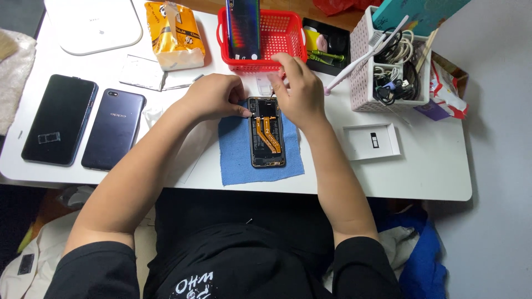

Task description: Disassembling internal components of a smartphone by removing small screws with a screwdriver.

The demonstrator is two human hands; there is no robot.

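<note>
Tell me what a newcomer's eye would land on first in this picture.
An opened phone with orange ribbon cables lies on a blue cloth at the table's middle, the left hand and right hand at its top end. Behind stands a red basket; two dark phones lie at left.

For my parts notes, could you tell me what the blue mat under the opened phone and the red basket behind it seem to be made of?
The blue mat looks like soft cloth, probably microfibre: matte, slightly fuzzy, with uneven edges. The red basket looks like moulded plastic: glossy, rigid, with a regular lattice of holes in its walls. The opened phone lies on the mat.
</note>
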